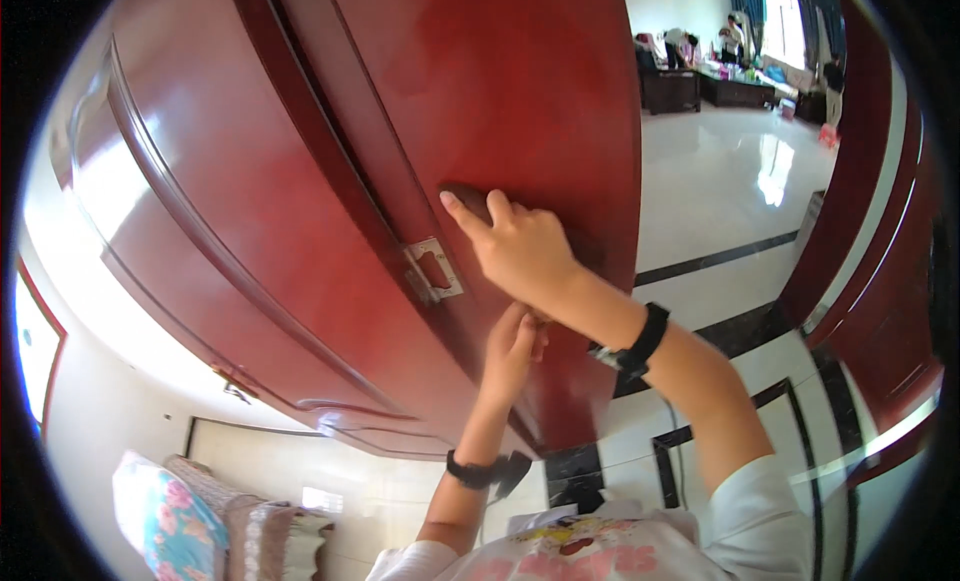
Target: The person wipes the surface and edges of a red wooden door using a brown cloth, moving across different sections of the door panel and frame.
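Dark brown pad (470, 197), whether cloth or sponge we cannot tell, lies against the upright red panel (500, 71), between the metal hinge plate (452, 277) at the panel's left edge and its right edge. Our right hand (525, 246) covers most of it: two digits stand parted in a V at the pad's upper left end, and the palm hides the rest. Whether that grip pinches the pad underneath, we cannot tell. Our left hand (510, 349) is nearer the panel's lower end, just below our right forearm, with fingers curled inward; they are partly hidden, so we cannot tell whether this grip is pressed together on anything.

We wear a black band on each wrist. Left of the hinge plate spreads a broad red door (280, 231) with a metal handle (237, 389). Past the panel's right edge runs a glossy pale floor (700, 181) crossed by black strips, with several people near dark furniture at its far side. At lower left we see a flowered cushion (180, 516).
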{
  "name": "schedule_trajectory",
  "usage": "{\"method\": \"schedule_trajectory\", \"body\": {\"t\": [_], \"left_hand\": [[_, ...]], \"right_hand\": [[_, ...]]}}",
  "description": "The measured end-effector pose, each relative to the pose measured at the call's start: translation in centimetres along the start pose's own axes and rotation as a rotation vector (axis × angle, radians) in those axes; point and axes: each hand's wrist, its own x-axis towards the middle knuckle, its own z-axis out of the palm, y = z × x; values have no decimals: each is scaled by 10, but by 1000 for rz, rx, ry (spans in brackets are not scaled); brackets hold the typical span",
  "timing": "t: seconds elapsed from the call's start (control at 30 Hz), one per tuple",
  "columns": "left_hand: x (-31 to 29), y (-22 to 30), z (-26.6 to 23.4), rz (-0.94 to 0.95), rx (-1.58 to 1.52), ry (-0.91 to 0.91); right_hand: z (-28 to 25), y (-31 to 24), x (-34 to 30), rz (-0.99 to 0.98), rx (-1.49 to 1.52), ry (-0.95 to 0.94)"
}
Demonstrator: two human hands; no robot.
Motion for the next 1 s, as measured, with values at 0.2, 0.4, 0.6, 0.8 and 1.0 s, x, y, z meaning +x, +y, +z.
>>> {"method": "schedule_trajectory", "body": {"t": [0.2, 0.4, 0.6, 0.8, 1.0], "left_hand": [[21, 28, 12, 111, 48, -152], [31, 37, 41, 85, -4, -210], [25, -16, 50, 24, -43, -287], [13, -32, 73, -58, -103, -384], [7, 4, 53, 13, -23, -247]], "right_hand": [[-27, 36, 20, 53, -115, 131], [-45, 61, 20, 156, -188, 149], [-43, 70, -35, 232, -211, 97], [-45, 84, -68, 247, -184, 59], [-53, 68, -29, 270, -99, -18]]}}
